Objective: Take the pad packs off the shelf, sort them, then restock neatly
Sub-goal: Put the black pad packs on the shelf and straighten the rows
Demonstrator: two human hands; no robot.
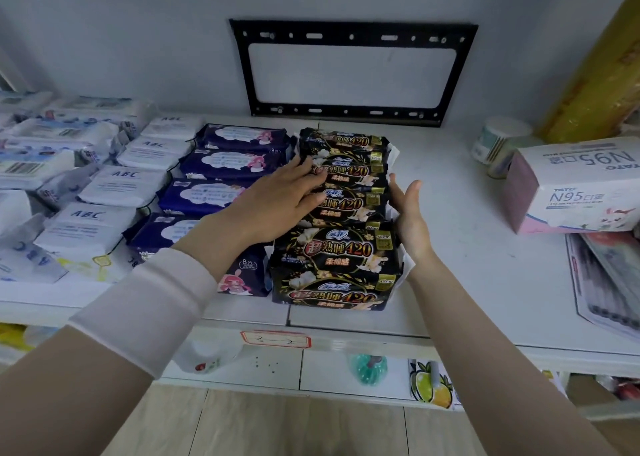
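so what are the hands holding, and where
Nothing gripped: left hand lies flat on the black packs, right hand open against their right side.

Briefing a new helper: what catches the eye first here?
The black and gold packs in the middle of the shelf, left hand flat on top, right hand open at their right side. To their left line up dark blue packs and white packs; a black metal frame hangs on the wall behind.

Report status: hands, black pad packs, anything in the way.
Left hand flat on black pad packs, right hand open against their right side. Packs in one row beside navy packs. N95 box well apart at right; nothing blocking.
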